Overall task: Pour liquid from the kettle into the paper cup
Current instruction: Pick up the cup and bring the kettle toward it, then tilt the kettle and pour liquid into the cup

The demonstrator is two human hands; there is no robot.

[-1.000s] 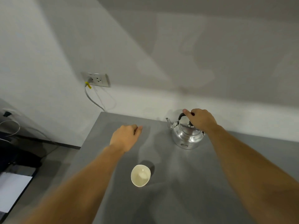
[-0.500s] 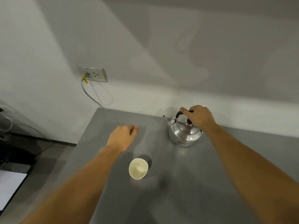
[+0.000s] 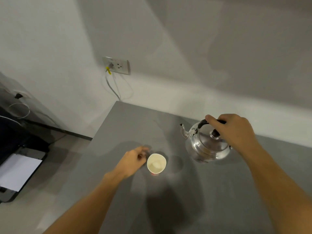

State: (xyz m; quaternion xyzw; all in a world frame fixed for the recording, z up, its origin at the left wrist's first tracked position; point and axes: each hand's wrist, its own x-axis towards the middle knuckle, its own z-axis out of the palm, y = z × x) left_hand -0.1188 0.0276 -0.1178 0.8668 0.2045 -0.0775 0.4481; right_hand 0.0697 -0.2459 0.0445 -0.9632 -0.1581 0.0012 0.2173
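No readable text, brand, number or sign is found anywhere in the head view. A faint mark is seen low on the front of the kettle (image 3: 206, 147), but it's way too blurred to be made out. The paper cup (image 3: 156, 163) is shown from above, so nothing printed on it can be read. The wall socket (image 3: 116, 65) is unlabelled as far as can be told.
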